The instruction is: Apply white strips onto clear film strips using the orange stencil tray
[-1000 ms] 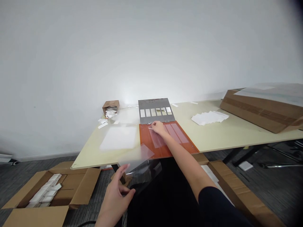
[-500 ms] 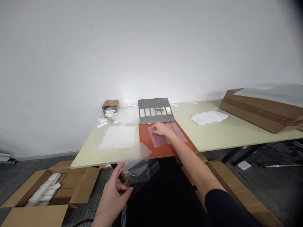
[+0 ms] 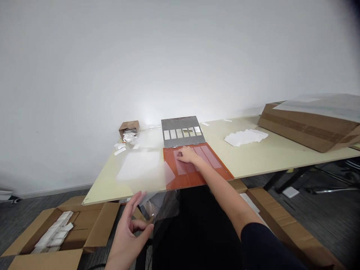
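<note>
- An open carton [image 3: 60,232] sits on the grey carpet at the far left, below the bench's corner. White pieces [image 3: 53,234] lie in a row inside it.
- The left hand [image 3: 128,236] is raised in front of the bench's near edge, low in the view. Its fingers [image 3: 135,204] are loosely spread and point upward, with the thumb turned in toward a clear film [image 3: 160,204].
- The clear film hangs off the bench edge, and its lower corner is right at the thumb tip. Whether the thumb and fingers actually pinch it cannot be told.
- At the back left of the bench [image 3: 267,157], a small brown box [image 3: 128,128] lies on its side with white scraps spilling from it.
- A frosted sheet [image 3: 139,167] lies flat just left of the orange board [image 3: 197,174].
- A grey plate [image 3: 181,131] with a row of rectangular windows stands tilted up from the far edge of the orange board.
- The right hand [image 3: 187,154] reaches across, palm down. Its fingers are stretched out flat, grasping nothing, and press on the pale strips [image 3: 209,155] that lie on the orange board.
- A fanned pile of white sheets [image 3: 244,137] lies further right, well apart from the board.
- A long carton [image 3: 303,129] topped with plastic occupies the right end of the bench.
- Another carton [image 3: 284,221] sits on the floor under that side.
</note>
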Motion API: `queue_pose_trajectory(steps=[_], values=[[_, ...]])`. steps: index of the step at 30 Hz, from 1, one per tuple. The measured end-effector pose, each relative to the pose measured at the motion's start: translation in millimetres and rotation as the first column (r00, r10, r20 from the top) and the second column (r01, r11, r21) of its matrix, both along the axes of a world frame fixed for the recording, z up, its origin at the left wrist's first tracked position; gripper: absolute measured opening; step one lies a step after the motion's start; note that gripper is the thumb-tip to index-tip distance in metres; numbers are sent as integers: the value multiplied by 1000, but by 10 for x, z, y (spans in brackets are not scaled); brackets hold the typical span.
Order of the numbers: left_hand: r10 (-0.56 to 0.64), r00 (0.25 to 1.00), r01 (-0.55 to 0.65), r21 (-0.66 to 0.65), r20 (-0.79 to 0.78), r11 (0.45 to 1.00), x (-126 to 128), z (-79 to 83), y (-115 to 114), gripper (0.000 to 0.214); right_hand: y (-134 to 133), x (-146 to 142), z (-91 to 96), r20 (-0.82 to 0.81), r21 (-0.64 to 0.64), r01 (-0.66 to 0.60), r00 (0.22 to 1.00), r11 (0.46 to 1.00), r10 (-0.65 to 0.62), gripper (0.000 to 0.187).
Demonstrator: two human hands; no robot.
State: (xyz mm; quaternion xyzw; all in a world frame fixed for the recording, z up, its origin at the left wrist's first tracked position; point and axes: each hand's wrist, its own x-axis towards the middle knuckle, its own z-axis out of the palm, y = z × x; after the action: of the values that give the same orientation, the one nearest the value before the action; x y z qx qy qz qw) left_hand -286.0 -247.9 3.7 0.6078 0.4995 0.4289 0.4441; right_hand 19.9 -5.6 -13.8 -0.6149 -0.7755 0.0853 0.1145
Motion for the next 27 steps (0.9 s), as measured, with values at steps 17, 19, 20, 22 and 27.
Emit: queue_pose_trajectory(steps=[17, 19, 20, 22, 27], values=[[236, 931, -286, 153, 279, 946, 159, 250, -19, 68, -37, -13, 34, -51, 15, 14, 999, 1000, -13, 34], [263, 911, -323, 154, 317, 934, 163, 269, 8, 64, -83, -20, 77, -86, 38, 16, 996, 999, -12, 34], [281, 901, -346, 159, 330, 924, 166, 276, 24, 62, -116, -31, 113, -106, 54, 13, 994, 998, -7, 33], [312, 886, -387, 176, 342, 905, 174, 286, 61, 58, -211, -86, 224, -152, 94, -13, 988, 995, 27, 29], [342, 872, -432, 221, 349, 875, 247, 324, 120, 63, -695, -463, 674, -268, 230, -228, 920, 946, 287, 25]])
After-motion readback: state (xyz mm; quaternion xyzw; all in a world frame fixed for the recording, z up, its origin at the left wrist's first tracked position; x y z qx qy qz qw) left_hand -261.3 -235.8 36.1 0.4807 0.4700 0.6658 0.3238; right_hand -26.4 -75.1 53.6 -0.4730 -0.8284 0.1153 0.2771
